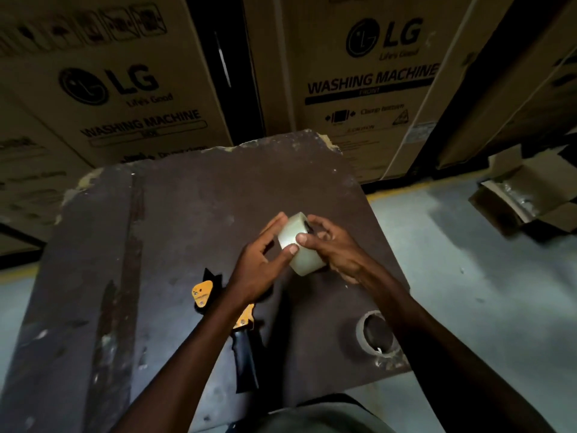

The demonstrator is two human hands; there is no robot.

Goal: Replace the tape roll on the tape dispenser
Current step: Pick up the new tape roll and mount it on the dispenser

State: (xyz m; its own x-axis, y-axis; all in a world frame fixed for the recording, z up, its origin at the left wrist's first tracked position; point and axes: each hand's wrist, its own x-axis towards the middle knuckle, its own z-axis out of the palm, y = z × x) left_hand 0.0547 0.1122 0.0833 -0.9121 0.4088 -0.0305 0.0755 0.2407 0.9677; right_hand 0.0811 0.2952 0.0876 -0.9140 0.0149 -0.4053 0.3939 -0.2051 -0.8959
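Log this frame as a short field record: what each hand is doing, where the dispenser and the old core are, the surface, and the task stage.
left hand: left hand holds the new tape roll, thumb on its face
right hand: right hand grips the same roll, thumb on its face
tape dispenser: tape dispenser lies on the table, partly under the left forearm, untouched
empty core: cardboard core on the table near the right edge
surface: worn dark table
background: washing machine boxes
stage: new roll not yet mounted

Tape roll [301, 245] above table [193, 195]; dispenser [240, 335] left, empty core [376, 334] right; boxes [368, 82] behind.
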